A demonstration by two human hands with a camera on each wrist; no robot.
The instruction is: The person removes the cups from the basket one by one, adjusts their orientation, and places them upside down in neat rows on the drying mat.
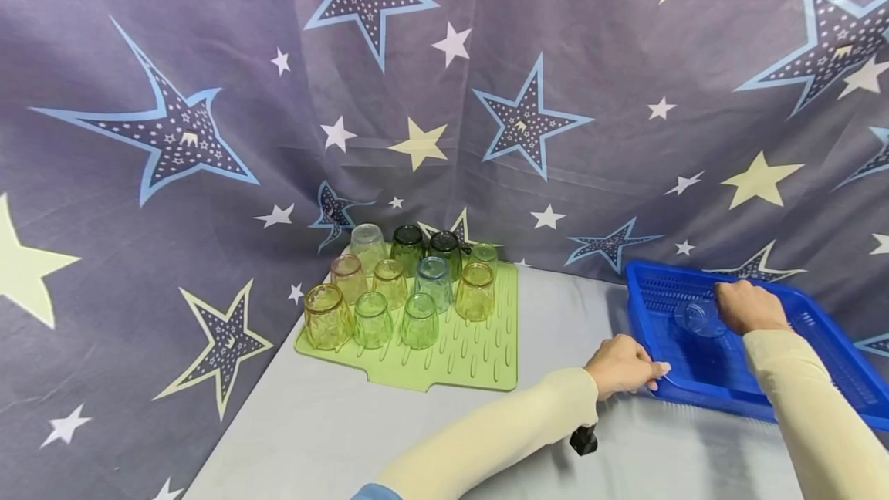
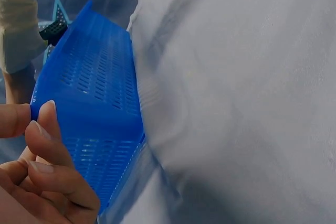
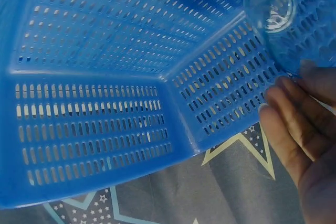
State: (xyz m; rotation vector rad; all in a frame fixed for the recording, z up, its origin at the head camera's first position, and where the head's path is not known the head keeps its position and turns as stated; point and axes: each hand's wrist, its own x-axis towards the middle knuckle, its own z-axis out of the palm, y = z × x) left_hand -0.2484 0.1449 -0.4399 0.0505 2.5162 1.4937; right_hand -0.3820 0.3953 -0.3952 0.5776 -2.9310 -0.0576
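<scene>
My left hand (image 1: 625, 365) pinches the near left corner of the blue plastic basket (image 1: 722, 398), thumb and forefinger on its rim in the left wrist view. Inside the basket, my right hand (image 1: 753, 307) holds a clear drinking glass (image 1: 697, 319) by its edge. The right wrist view shows the glass (image 3: 294, 24) tipped on its side, with thumb and fingertips at its rim close to the slotted basket wall (image 3: 94, 129).
Left of the basket, a green drying mat (image 1: 479, 361) bears several coloured glasses turned upside down, among them an amber glass (image 1: 328, 319) and a blue glass (image 1: 434, 284). A star-patterned cloth (image 1: 430, 99) hangs behind the white table (image 1: 312, 438).
</scene>
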